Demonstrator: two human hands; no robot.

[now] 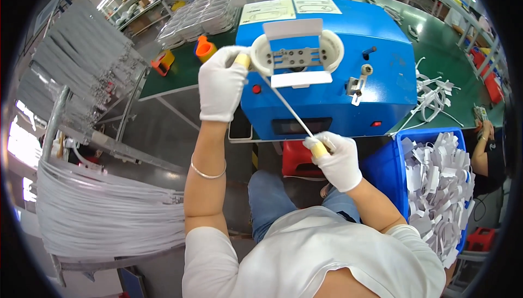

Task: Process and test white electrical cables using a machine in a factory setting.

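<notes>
My left hand (222, 82), in a white glove with a yellow cover on one finger, is closed against the left side of a white oval winding form (336, 50). Whatever its fingers hold is hidden. The form has a metal bar across its middle and white flaps above and below, and it sits on a blue machine (381, 41). From the form's lower left a thin white cable (287, 105) runs taut down to my right hand (340, 160). That hand, gloved likewise, pinches the cable in front of the machine's lower edge.
A blue bin (400, 156) full of white flat pieces stands at my right. White cables (433, 99) lie on the green table (452, 47). Orange-yellow tape dispensers (205, 50) and stacked clear trays (201, 17) are left of the machine. Cable bundles (109, 205) hang at left. Other people sit nearby.
</notes>
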